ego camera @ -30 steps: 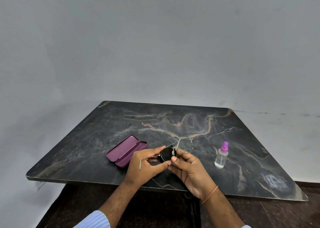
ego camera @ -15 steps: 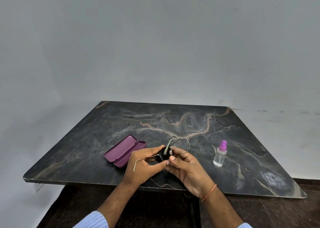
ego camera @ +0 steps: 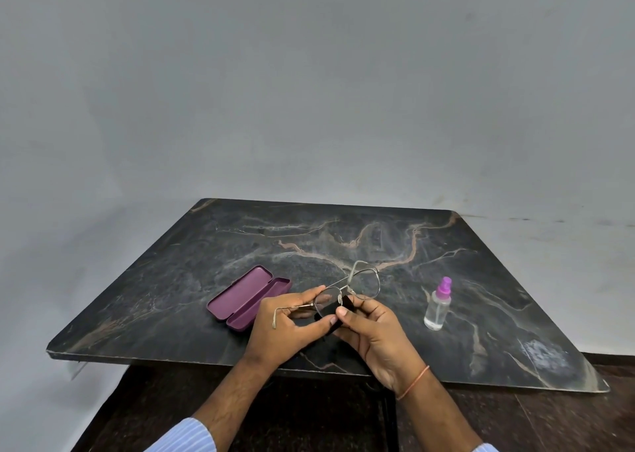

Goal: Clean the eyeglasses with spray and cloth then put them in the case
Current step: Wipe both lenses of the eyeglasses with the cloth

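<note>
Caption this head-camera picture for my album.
Two hands wipe wire-rimmed eyeglasses with a black cloth.

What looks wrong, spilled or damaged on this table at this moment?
Nothing stands out. The purple eyeglass case lies open on the table, the spray bottle stands upright with no spill visible, and both hands, left and right, hold the eyeglasses with a black cloth at one lens.

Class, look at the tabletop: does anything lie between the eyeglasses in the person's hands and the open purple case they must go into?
Nothing visible does. The thin metal-framed eyeglasses are held above the dark marble table, beside the open purple hard case, whose tray looks empty. The clear spray bottle with a purple cap stands on the opposite side.
</note>
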`<action>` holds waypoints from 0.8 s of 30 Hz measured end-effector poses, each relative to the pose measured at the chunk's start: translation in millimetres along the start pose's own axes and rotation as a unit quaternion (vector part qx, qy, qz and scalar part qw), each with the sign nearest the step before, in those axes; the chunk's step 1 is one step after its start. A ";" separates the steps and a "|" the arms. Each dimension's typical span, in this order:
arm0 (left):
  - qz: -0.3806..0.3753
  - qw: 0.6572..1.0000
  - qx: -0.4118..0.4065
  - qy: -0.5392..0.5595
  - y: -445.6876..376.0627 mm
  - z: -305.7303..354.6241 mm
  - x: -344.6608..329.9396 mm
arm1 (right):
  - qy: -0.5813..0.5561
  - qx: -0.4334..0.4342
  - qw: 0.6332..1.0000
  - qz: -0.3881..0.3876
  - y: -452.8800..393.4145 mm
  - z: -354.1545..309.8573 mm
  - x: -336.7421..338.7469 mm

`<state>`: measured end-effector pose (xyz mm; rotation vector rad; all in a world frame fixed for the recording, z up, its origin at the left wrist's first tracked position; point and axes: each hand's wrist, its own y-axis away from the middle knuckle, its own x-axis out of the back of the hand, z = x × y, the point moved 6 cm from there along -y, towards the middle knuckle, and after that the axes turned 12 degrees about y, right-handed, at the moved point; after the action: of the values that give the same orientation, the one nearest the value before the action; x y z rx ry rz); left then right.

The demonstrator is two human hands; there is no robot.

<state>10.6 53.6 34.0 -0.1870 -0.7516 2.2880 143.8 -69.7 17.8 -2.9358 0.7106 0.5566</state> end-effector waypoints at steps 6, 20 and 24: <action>-0.006 1.000 -0.006 -0.024 1.0 2.8 -0.5 | -0.029 -0.018 0.999 -0.004 0.6 0.1 1.1; 0.000 1.000 0.007 -0.031 0.7 2.1 1.5 | -0.020 -0.016 1.000 0.001 1.2 -0.1 -0.1; -0.010 1.000 0.005 -0.021 0.5 4.4 0.2 | -0.022 -0.038 0.999 -0.007 1.4 1.3 -0.5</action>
<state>8.7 51.4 37.3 -0.1266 -0.7586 2.2822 142.3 -70.5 16.8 -2.9850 0.6799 0.6595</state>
